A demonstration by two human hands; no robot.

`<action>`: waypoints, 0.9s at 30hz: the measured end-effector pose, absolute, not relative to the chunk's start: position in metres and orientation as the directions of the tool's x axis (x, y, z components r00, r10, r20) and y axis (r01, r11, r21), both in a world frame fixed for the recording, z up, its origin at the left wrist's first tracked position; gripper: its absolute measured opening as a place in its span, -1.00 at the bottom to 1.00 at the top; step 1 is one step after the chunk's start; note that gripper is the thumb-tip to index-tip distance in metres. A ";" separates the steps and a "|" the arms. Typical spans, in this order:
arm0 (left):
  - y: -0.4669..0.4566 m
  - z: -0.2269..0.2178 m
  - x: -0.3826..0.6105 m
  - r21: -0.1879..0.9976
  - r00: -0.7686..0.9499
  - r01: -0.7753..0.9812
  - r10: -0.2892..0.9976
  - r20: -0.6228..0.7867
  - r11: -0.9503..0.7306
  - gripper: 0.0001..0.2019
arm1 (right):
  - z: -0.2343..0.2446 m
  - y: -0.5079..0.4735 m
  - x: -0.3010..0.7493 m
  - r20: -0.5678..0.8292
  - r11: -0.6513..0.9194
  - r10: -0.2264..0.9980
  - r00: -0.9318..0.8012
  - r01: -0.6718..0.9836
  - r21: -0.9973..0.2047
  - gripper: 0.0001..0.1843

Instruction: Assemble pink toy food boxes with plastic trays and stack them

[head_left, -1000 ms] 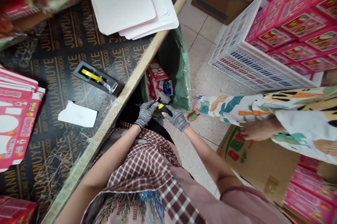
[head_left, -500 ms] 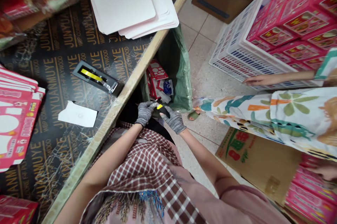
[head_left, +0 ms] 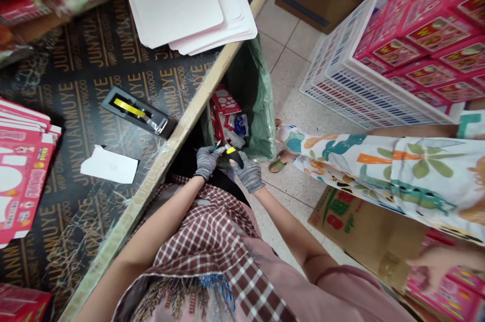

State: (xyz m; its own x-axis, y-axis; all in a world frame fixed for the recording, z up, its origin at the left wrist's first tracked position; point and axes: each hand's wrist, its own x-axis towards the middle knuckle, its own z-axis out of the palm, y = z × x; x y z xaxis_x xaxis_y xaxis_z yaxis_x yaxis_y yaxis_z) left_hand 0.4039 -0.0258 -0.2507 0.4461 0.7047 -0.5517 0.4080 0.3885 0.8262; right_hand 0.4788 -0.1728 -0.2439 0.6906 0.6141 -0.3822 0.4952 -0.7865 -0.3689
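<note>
I judged a slip to be the main hazard. The right fingers (head_left: 243,165), in a grey knit glove, were closed around what appeared to be a black-and-yellow utility knife (head_left: 235,157), and the gloved left fingers (head_left: 209,156) sat just beside its tip, so a sudden push could have caught them. I could not tell whether those left fingers gripped the small green-tipped item (head_left: 216,147) at their ends. Anything dropped would likely have fallen into the green plastic bag (head_left: 254,100) just beyond, among red printed card scraps (head_left: 223,110). The wooden edge (head_left: 165,148) of a plywood surface (head_left: 87,64) ran alongside, bearing a black holder with a yellow strip (head_left: 132,115). A co-worker's floral garment (head_left: 397,165) stood near enough that a jostle could have unsettled my view of safe handling.
</note>
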 end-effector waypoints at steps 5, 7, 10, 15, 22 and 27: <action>-0.024 -0.250 0.402 0.820 0.490 0.329 0.658 -0.573 0.469 -0.69 | -0.242 -0.174 0.503 -0.316 -0.777 0.609 0.727 0.469 -0.420 -0.42; -0.024 -0.248 0.401 0.807 0.509 0.305 0.630 -0.587 0.506 -0.69 | -0.241 -0.175 0.512 -0.314 -0.750 0.643 0.699 0.490 -0.445 -0.43; -0.022 -0.245 0.399 0.783 0.544 0.290 0.578 -0.608 0.551 -0.66 | -0.240 -0.176 0.518 -0.347 -0.680 0.725 0.595 0.537 -0.499 -0.47; -0.024 -0.240 0.398 0.774 0.580 0.272 0.545 -0.606 0.571 -0.62 | -0.240 -0.174 0.514 -0.372 -0.605 0.793 0.483 0.549 -0.577 -0.53; -0.024 -0.233 0.397 0.805 0.581 0.247 0.583 -0.568 0.539 -0.65 | -0.245 -0.175 0.513 -0.383 -0.608 0.791 0.478 0.543 -0.580 -0.53; -0.023 -0.237 0.401 0.824 0.534 0.228 0.641 -0.552 0.519 -0.68 | -0.241 -0.172 0.511 -0.391 -0.611 0.790 0.472 0.553 -0.567 -0.52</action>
State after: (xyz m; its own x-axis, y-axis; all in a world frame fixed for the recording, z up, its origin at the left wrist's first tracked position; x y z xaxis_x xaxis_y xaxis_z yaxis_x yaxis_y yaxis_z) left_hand 0.4005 -0.0229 -0.2370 0.5335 0.6409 -0.5520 0.2281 0.5194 0.8235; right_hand 0.5110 -0.1723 -0.2408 0.4717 0.7902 -0.3912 0.5529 -0.6107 -0.5668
